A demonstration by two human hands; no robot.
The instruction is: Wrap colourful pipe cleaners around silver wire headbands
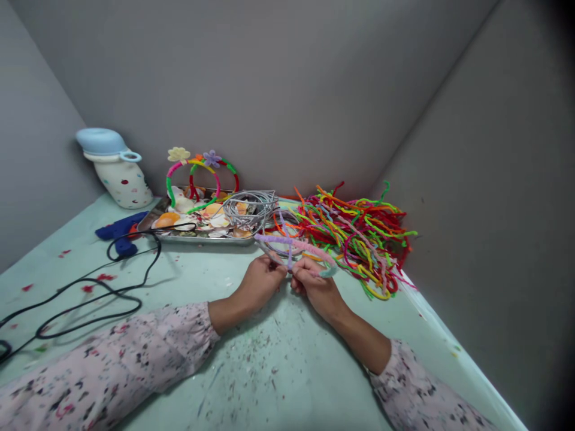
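Between my hands is a headband [309, 246] partly wrapped in lilac, pink and mint fuzzy pipe cleaner, with a bare grey stretch near my left fingers. A lilac pipe cleaner [290, 254] crosses it and stands up between the two hands. My left hand [263, 278] pinches the headband at its left side. Close beside it, my right hand [314, 284] has thumb and finger closed on the headband's near right part. Both sets of fingertips almost meet, and what lies right under them is partly hidden.
Behind is a metal tray [202, 240] with shells, grey headbands [251, 206] and two finished flower headbands [218, 173]. Loose pipe cleaners [359, 230] pile up at right. At left are a blue glue gun [121, 230], its black cable [117, 293] and a white bottle [121, 179].
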